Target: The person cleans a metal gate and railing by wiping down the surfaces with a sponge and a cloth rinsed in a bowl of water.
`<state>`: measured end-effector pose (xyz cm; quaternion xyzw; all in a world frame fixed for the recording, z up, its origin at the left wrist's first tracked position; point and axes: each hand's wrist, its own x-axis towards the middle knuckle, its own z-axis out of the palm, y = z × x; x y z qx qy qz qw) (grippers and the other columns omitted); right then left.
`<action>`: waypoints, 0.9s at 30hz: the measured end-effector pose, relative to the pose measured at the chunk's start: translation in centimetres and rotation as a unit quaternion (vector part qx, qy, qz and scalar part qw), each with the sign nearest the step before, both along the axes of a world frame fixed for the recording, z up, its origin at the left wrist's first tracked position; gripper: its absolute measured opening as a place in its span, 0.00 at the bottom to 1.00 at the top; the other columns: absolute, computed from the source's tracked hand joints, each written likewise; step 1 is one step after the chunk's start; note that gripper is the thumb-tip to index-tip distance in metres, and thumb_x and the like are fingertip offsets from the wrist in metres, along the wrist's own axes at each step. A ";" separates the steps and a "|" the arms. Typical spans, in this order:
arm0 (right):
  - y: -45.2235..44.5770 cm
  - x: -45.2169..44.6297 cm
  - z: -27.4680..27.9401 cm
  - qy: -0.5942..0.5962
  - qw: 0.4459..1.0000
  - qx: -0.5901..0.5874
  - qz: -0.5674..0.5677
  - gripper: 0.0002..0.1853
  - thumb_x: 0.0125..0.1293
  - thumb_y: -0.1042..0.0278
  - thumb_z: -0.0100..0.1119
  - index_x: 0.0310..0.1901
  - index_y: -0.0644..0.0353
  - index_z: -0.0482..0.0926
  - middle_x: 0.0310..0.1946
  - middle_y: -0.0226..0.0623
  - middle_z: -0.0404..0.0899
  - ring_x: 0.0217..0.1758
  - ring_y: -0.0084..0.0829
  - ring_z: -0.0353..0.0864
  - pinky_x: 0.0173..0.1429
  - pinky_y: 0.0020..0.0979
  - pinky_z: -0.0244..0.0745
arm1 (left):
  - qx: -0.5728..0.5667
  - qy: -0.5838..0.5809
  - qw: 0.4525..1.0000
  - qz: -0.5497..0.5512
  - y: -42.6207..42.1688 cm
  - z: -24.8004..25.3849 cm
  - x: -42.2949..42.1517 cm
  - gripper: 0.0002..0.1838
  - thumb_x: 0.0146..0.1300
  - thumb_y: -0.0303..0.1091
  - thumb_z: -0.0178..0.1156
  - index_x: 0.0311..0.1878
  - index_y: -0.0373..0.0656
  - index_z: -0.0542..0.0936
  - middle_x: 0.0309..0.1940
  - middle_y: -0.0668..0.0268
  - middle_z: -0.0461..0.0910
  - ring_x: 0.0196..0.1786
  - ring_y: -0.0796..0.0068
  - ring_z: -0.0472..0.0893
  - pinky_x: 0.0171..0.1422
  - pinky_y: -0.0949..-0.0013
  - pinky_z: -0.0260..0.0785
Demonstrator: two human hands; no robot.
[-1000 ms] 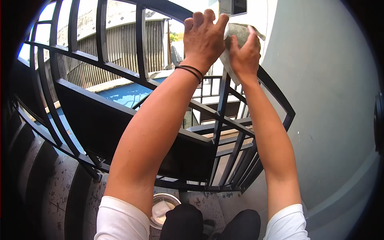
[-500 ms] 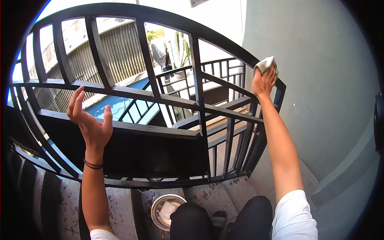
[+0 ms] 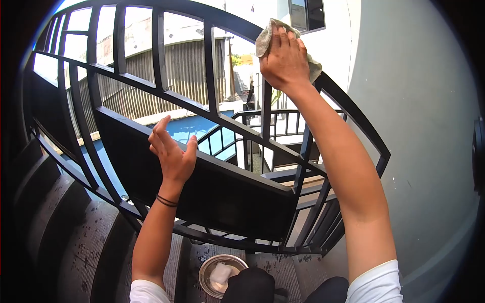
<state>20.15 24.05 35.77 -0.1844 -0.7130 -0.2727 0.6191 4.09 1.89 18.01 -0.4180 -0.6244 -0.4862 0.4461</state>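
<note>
My right hand (image 3: pixel 287 58) is wrapped over a pale damp-looking cloth (image 3: pixel 264 39), pressing it onto the top rail of the black metal railing (image 3: pixel 235 28). My left hand (image 3: pixel 173 154) hangs in front of the railing's dark solid panel (image 3: pixel 227 202), fingers apart and slightly curled, holding nothing. Whether its fingertips touch the panel's upper edge I cannot tell. A metal bowl (image 3: pixel 203 275) stands on a stair step below, between my arms, with a whitish block-like thing (image 3: pixel 221 273) in it. My knee hides part of the bowl's edge.
Dark ribbed stair steps (image 3: pixel 96 235) with wet-looking specks curve down at the left. A grey wall (image 3: pixel 419 126) rises close on the right. Beyond the bars are a lower railing (image 3: pixel 288 123), a blue surface (image 3: pixel 194 126) and a corrugated fence (image 3: pixel 184 70).
My right hand has slid the cloth up and leftward along the top rail. The view has turned left, and my left hand stays open near the panel.
</note>
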 end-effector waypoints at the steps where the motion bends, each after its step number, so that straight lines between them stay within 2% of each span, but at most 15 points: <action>1: -0.9 -1.5 0.6 -0.006 1.000 0.020 -0.013 0.37 0.70 0.54 0.40 0.77 0.62 0.52 0.73 0.47 0.61 0.78 0.47 0.56 0.82 0.50 0.44 | 0.001 0.012 1.000 0.004 0.2 -0.2 -0.1 0.39 0.57 0.36 0.67 0.70 0.41 0.60 0.66 0.55 0.64 0.69 0.56 0.60 0.74 0.54 0.45; 4: -2.6 -3.6 1.3 -0.011 0.998 0.062 0.021 0.35 0.73 0.53 0.39 0.79 0.50 0.50 0.74 0.43 0.61 0.78 0.44 0.57 0.82 0.51 0.43 | -0.003 0.064 0.997 0.053 0.2 0.7 -0.2 0.43 0.57 0.38 0.66 0.73 0.40 0.57 0.70 0.54 0.61 0.71 0.56 0.58 0.75 0.53 0.44; 7: -1.4 -2.2 0.4 -0.004 0.999 -0.024 0.020 0.32 0.75 0.51 0.39 0.80 0.39 0.51 0.77 0.36 0.58 0.79 0.45 0.56 0.82 0.52 0.40 | 0.017 0.144 0.986 0.082 0.5 4.2 -1.0 0.45 0.63 0.46 0.62 0.77 0.39 0.53 0.77 0.54 0.54 0.79 0.54 0.48 0.80 0.52 0.37; 10: 2.2 0.8 -3.7 0.036 0.999 -0.017 -0.009 0.33 0.74 0.52 0.40 0.80 0.39 0.50 0.79 0.32 0.53 0.81 0.44 0.53 0.83 0.54 0.35 | 0.065 0.137 0.979 0.140 1.6 8.8 -3.4 0.52 0.66 0.62 0.58 0.79 0.36 0.48 0.80 0.51 0.48 0.82 0.54 0.43 0.82 0.52 0.33; 12: 3.6 3.2 -5.9 0.014 0.999 -0.011 -0.027 0.35 0.74 0.57 0.41 0.81 0.40 0.48 0.81 0.29 0.48 0.81 0.43 0.51 0.82 0.58 0.34 | 0.115 0.097 0.975 0.163 2.4 10.8 -5.8 0.57 0.64 0.69 0.56 0.79 0.34 0.46 0.79 0.47 0.49 0.83 0.55 0.43 0.82 0.51 0.32; 13: 3.5 3.8 -6.1 0.010 0.999 -0.006 -0.031 0.35 0.74 0.58 0.41 0.81 0.40 0.48 0.81 0.30 0.48 0.81 0.44 0.52 0.82 0.58 0.35 | 0.105 0.078 0.977 0.170 2.3 11.4 -6.4 0.59 0.63 0.72 0.55 0.78 0.31 0.46 0.76 0.44 0.55 0.82 0.54 0.47 0.82 0.51 0.32; 14: 3.4 3.7 -5.7 0.005 0.999 0.001 -0.035 0.35 0.74 0.59 0.40 0.81 0.41 0.48 0.81 0.31 0.48 0.81 0.44 0.52 0.82 0.58 0.36 | 0.115 0.111 0.970 0.185 2.4 11.2 -6.5 0.54 0.65 0.67 0.56 0.77 0.30 0.52 0.73 0.45 0.63 0.80 0.56 0.54 0.82 0.51 0.33; 17: 0.6 0.8 -2.0 -0.024 0.998 0.035 -0.049 0.34 0.74 0.61 0.39 0.80 0.42 0.49 0.80 0.38 0.51 0.81 0.47 0.54 0.82 0.57 0.41 | 0.102 0.098 0.974 0.175 2.2 11.0 -6.1 0.42 0.66 0.53 0.56 0.74 0.32 0.61 0.64 0.52 0.76 0.78 0.63 0.61 0.82 0.51 0.35; 18: -0.1 -0.9 -0.2 -0.041 0.995 0.086 -0.016 0.33 0.75 0.59 0.39 0.80 0.42 0.49 0.80 0.38 0.52 0.81 0.46 0.54 0.82 0.55 0.41 | 0.102 0.098 0.971 0.190 2.2 10.9 -6.1 0.42 0.65 0.53 0.56 0.75 0.34 0.61 0.62 0.54 0.78 0.78 0.64 0.61 0.82 0.51 0.34; 20: -3.0 -4.7 3.5 -0.071 0.989 0.128 -0.027 0.31 0.78 0.53 0.36 0.80 0.42 0.51 0.79 0.37 0.55 0.80 0.44 0.57 0.83 0.50 0.41 | 0.097 0.092 0.975 0.176 2.0 10.7 -6.0 0.40 0.64 0.52 0.57 0.74 0.35 0.63 0.62 0.54 0.78 0.77 0.65 0.63 0.82 0.49 0.34; 22: -6.6 -8.1 7.0 -0.108 0.985 0.133 -0.024 0.30 0.79 0.50 0.32 0.79 0.47 0.53 0.78 0.39 0.58 0.79 0.44 0.58 0.84 0.47 0.39 | 0.108 0.110 0.973 0.172 1.8 10.7 -6.3 0.32 0.61 0.49 0.59 0.64 0.37 0.72 0.55 0.58 0.81 0.71 0.67 0.69 0.79 0.49 0.39; 23: -8.3 -9.5 8.2 -0.129 0.985 0.111 -0.039 0.31 0.79 0.49 0.30 0.79 0.49 0.52 0.77 0.42 0.59 0.80 0.43 0.57 0.85 0.46 0.38 | 0.104 0.109 0.974 0.171 1.6 10.7 -6.4 0.30 0.60 0.48 0.60 0.61 0.38 0.73 0.53 0.59 0.82 0.68 0.68 0.70 0.77 0.50 0.41; 24: -9.8 -10.5 8.8 -0.139 0.986 0.081 -0.031 0.31 0.79 0.49 0.29 0.79 0.50 0.53 0.76 0.45 0.61 0.80 0.43 0.56 0.85 0.45 0.37 | 0.102 0.109 0.974 0.170 1.5 10.7 -6.6 0.28 0.59 0.47 0.60 0.58 0.38 0.74 0.51 0.60 0.82 0.66 0.69 0.72 0.75 0.51 0.43; 27: -10.3 -11.0 8.4 -0.125 0.990 0.059 -0.020 0.31 0.79 0.49 0.30 0.79 0.49 0.53 0.76 0.42 0.61 0.80 0.41 0.57 0.85 0.45 0.38 | 0.100 0.110 0.976 0.161 1.5 10.6 -6.8 0.27 0.58 0.46 0.61 0.56 0.39 0.75 0.49 0.62 0.83 0.63 0.70 0.73 0.72 0.53 0.47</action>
